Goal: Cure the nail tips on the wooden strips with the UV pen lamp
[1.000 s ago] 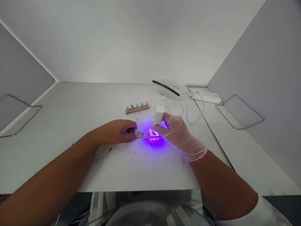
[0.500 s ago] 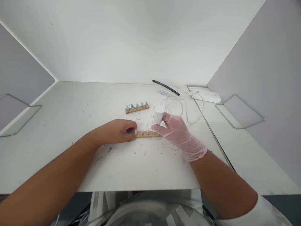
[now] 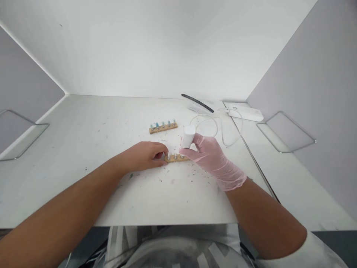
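My bare left hand (image 3: 147,156) pinches the left end of a narrow wooden nail-tip stand (image 3: 176,159) with clear nail tips standing upright along it. My right hand (image 3: 208,152), in a thin pink glove, grips a small white handheld device (image 3: 189,136) upright just above the stand's right part. The glove and device hide that end and the device's underside. Farther back lies a second wooden stand (image 3: 163,128), bearing several upright nail tips in clear, pale green and blue; neither hand touches it.
A thin white cord (image 3: 222,130) loops behind my right hand to a long white box (image 3: 245,112). A black curved bar (image 3: 197,103) sits near the back wall. Wire handles (image 3: 286,132) flank the white table (image 3: 156,201), which is speckled with small bits.
My left hand has slid a little to the right, and the front stand has shifted right with it, farther beneath the white device. My right hand stays nearly still.
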A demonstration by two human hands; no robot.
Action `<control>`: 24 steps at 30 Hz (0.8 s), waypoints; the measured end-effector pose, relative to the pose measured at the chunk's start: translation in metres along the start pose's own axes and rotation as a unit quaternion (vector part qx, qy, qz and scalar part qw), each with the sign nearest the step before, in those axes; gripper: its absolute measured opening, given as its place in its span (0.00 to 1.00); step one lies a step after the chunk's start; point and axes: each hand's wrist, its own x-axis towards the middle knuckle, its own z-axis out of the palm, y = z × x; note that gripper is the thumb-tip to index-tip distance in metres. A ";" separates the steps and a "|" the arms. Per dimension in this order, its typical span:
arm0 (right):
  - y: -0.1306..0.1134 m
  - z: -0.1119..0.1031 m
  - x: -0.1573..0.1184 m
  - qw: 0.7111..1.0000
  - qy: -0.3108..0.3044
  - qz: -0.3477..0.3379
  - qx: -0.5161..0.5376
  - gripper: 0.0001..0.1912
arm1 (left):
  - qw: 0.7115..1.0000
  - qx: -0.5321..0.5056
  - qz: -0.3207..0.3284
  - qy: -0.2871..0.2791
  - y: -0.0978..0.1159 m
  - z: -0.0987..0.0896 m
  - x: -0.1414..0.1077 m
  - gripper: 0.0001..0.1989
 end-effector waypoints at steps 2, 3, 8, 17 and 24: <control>0.000 0.000 0.000 1.000 0.003 -0.003 0.004 0.14 | 1.000 -0.003 0.000 0.000 0.000 0.001 0.000 0.14; 0.000 0.000 0.001 1.000 0.003 -0.004 0.006 0.14 | 1.000 -0.003 0.001 0.000 -0.001 0.001 0.001 0.14; -0.001 -0.001 0.002 1.000 0.013 -0.005 -0.002 0.13 | 1.000 0.013 0.015 0.007 -0.003 0.002 0.002 0.14; 0.001 -0.001 0.002 1.000 0.022 -0.006 -0.017 0.16 | 1.000 0.028 0.012 0.006 -0.002 0.003 0.002 0.13; 0.001 -0.001 0.004 0.999 0.022 -0.010 -0.022 0.17 | 1.000 0.020 0.008 0.007 0.000 0.002 0.002 0.12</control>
